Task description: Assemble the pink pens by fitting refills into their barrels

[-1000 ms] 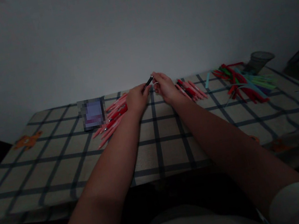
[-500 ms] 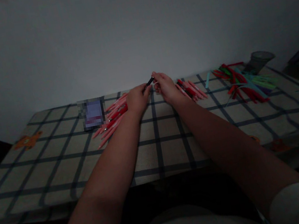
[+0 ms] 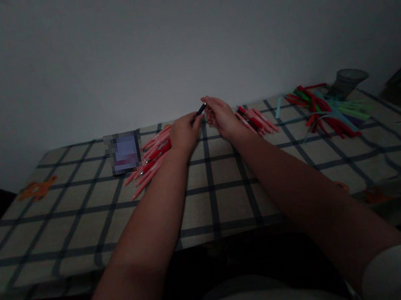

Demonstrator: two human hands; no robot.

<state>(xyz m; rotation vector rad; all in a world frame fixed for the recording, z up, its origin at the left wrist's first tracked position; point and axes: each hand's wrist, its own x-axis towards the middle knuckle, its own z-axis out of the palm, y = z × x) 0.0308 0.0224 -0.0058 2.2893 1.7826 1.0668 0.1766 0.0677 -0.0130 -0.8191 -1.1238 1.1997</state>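
Note:
My left hand (image 3: 184,133) is closed around a slim black pen (image 3: 199,111), which tilts up toward the right. Thumb and fingers of my right hand (image 3: 221,115) pinch at the pen's upper end, where a small shiny spot shows. Both hands are above the far middle of the table. Beside and partly behind my left hand and forearm lies a spread of pink and red pens (image 3: 153,159). A smaller bunch of pink and red pens (image 3: 257,120) rests just right of my right hand.
A checked cloth (image 3: 227,192) covers the table, which stands against a pale wall (image 3: 181,39). At left lies a blurred-out dark-edged rectangle (image 3: 125,153). On the right are red, green and blue strips (image 3: 330,117), a light-blue strip (image 3: 278,107) and a greyish cup (image 3: 347,82).
My right fingers have shifted slightly at the pen's upper end. A small pale loop seen beside them earlier no longer shows. My left hand has hardly moved.

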